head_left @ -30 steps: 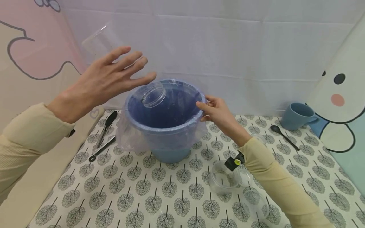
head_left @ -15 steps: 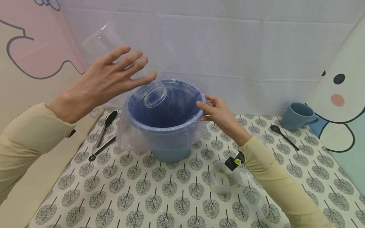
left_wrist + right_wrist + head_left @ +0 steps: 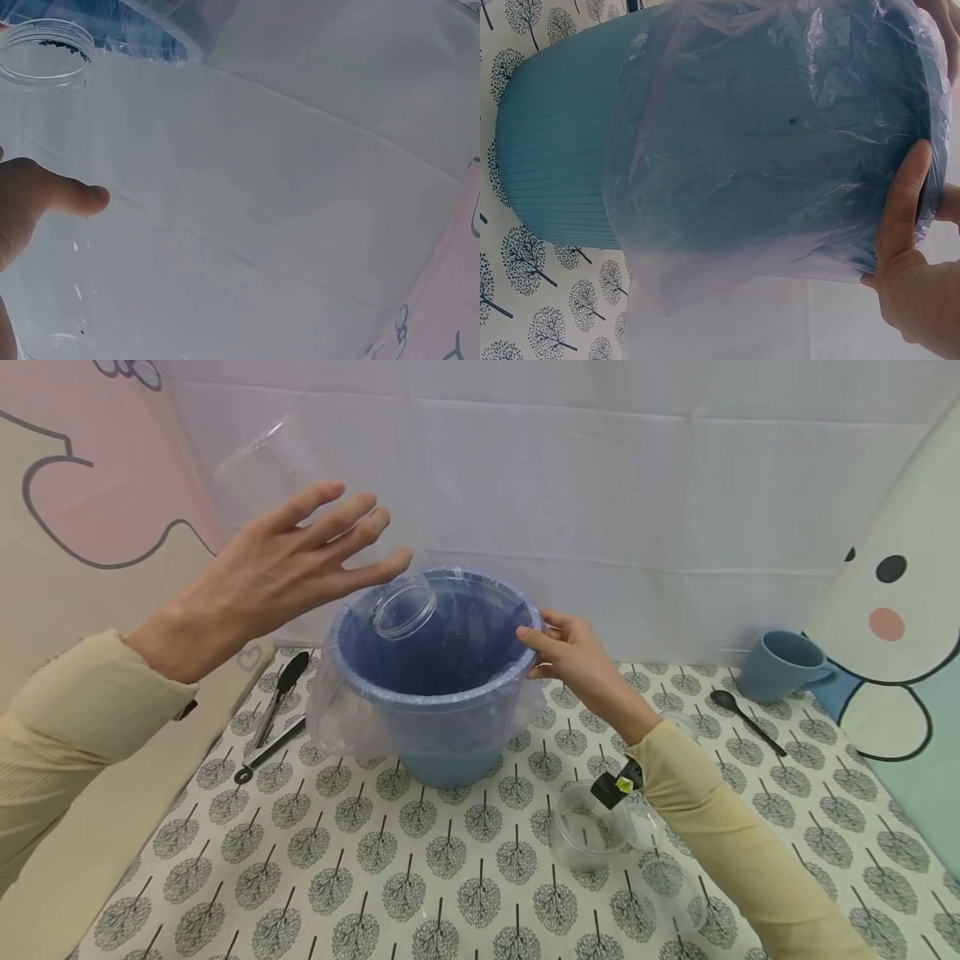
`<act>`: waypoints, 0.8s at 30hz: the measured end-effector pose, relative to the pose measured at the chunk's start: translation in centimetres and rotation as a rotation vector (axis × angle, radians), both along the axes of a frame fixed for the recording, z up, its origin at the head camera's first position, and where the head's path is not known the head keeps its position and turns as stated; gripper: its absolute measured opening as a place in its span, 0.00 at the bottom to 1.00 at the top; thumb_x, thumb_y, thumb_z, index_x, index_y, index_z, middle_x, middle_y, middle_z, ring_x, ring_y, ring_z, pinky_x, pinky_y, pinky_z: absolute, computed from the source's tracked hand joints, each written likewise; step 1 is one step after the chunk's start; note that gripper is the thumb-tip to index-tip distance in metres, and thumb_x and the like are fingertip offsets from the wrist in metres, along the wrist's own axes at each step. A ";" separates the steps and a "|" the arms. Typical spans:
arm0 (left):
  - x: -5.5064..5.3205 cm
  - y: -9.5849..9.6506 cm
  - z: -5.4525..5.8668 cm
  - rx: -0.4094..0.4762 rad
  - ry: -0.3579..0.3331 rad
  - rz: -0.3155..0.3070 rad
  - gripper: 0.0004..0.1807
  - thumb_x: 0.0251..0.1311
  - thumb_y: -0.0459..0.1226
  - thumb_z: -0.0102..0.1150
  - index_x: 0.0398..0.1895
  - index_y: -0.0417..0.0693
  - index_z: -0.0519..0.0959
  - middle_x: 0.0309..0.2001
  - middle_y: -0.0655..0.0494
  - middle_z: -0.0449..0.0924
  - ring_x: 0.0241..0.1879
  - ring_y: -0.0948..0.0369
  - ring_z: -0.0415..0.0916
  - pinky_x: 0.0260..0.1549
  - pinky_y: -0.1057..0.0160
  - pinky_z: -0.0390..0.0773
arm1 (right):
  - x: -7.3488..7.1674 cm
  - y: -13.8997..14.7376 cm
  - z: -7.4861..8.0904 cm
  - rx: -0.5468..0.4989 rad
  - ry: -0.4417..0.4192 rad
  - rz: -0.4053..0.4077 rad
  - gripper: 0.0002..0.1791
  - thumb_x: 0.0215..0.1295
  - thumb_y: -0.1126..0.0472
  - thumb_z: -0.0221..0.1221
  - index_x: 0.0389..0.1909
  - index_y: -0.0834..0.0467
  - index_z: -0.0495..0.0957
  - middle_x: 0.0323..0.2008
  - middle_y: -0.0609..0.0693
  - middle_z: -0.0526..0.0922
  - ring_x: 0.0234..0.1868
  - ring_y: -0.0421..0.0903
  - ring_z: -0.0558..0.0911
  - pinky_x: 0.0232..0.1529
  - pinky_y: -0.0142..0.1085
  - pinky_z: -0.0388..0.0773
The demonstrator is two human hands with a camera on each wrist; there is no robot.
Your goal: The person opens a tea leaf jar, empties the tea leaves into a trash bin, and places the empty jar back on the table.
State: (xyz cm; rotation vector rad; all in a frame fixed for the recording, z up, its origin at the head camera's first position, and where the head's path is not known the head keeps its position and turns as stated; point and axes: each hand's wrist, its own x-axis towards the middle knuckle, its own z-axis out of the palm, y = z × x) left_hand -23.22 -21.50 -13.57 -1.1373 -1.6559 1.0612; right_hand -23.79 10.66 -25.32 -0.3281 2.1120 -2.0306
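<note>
My left hand (image 3: 281, 560) holds a clear plastic jar (image 3: 56, 120), tilted mouth-down over the blue bin (image 3: 450, 768). The jar's open mouth (image 3: 405, 608) is at the bin's left side, just inside the rim. In the left wrist view, small dark bits (image 3: 64, 49) cling near that mouth. A thin translucent bag (image 3: 345, 718) lines the bin and folds out over its rim. My right hand (image 3: 577, 656) grips the lined rim at the right; the right wrist view shows the thumb (image 3: 907, 187) on the outside. The bin's bottom is hidden.
A clear round container (image 3: 588, 839) sits by my right forearm, with clear lids (image 3: 675, 897) beside it. Tongs (image 3: 270, 710) lie left of the bin. On the right are a black spoon (image 3: 750, 722) and a blue mug (image 3: 783, 667) by the wall.
The jar's mouth has shifted very slightly left and up between the last two head frames. Both hands stay almost still, and the bin has not moved.
</note>
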 end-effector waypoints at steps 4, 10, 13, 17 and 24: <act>0.2 0.5 0.2 -0.094 -0.023 0.034 0.59 0.30 0.20 0.76 0.69 0.57 0.58 0.66 0.42 0.63 0.68 0.49 0.58 0.74 0.53 0.49 | 0.0 -0.1 0.0 -0.008 0.000 0.000 0.30 0.72 0.63 0.53 0.72 0.63 0.58 0.39 0.54 0.85 0.23 0.39 0.81 0.29 0.28 0.82; 0.5 0.9 0.5 -0.172 -0.054 0.099 0.63 0.25 0.23 0.79 0.71 0.59 0.56 0.69 0.44 0.60 0.72 0.51 0.54 0.75 0.53 0.43 | 0.0 -0.2 0.0 -0.009 0.001 0.001 0.31 0.72 0.63 0.53 0.73 0.63 0.56 0.37 0.53 0.85 0.23 0.39 0.81 0.30 0.29 0.82; 0.6 0.9 0.5 -0.171 -0.075 0.101 0.64 0.25 0.23 0.79 0.71 0.59 0.56 0.69 0.44 0.59 0.72 0.50 0.54 0.75 0.53 0.43 | 0.0 -0.3 0.0 -0.001 0.000 0.001 0.32 0.73 0.62 0.53 0.73 0.63 0.56 0.38 0.53 0.85 0.23 0.39 0.80 0.30 0.29 0.82; 0.6 0.5 0.3 -0.119 -0.132 0.096 0.63 0.26 0.24 0.80 0.71 0.58 0.57 0.69 0.43 0.60 0.71 0.49 0.55 0.75 0.52 0.43 | 0.0 -0.3 0.0 0.001 -0.005 -0.001 0.32 0.73 0.62 0.53 0.73 0.63 0.56 0.38 0.54 0.84 0.23 0.39 0.79 0.30 0.29 0.82; 0.3 -0.4 -0.4 0.091 -0.219 0.023 0.62 0.23 0.21 0.78 0.70 0.55 0.61 0.65 0.40 0.65 0.67 0.46 0.59 0.72 0.49 0.52 | 0.0 -0.2 -0.1 -0.006 -0.006 0.002 0.31 0.73 0.62 0.53 0.73 0.63 0.56 0.37 0.53 0.84 0.22 0.39 0.79 0.29 0.29 0.82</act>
